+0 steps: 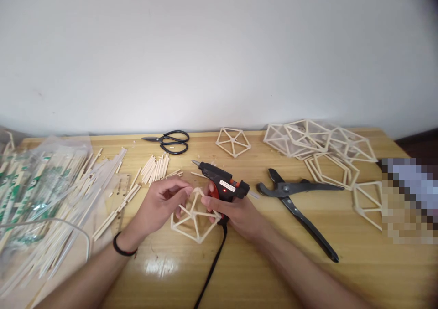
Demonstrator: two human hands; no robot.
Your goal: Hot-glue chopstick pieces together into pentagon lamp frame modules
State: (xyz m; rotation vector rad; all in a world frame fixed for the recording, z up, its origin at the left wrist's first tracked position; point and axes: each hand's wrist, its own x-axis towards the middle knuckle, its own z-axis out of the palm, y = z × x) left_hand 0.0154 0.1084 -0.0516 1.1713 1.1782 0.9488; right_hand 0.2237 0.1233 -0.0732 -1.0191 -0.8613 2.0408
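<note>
Wooden surface (pixel 273 277), pale and glossy, runs against a white wall and carries all items. At its left edge lies a large heap of stick packets in clear wrappers (pixel 30 195), with loose cut sticks (pixel 155 167) just beside it. At the far right stands a cluster of finished stick frames (pixel 318 142), and a single pentagon frame (pixel 233 141) sits apart near the wall. Black pliers (pixel 297 204) lie right of centre; black scissors (pixel 171 141) lie near the wall. At centre, the stick frame (pixel 193 220) in work rests on the surface between both hands. The left hand (pixel 159 206), a black band at its wrist, pinches the frame's top joint with its fingertips closed. The right hand (pixel 236 211) is clamped around the glue gun (pixel 222 186), nozzle pointing left, cord trailing toward the viewer.
</note>
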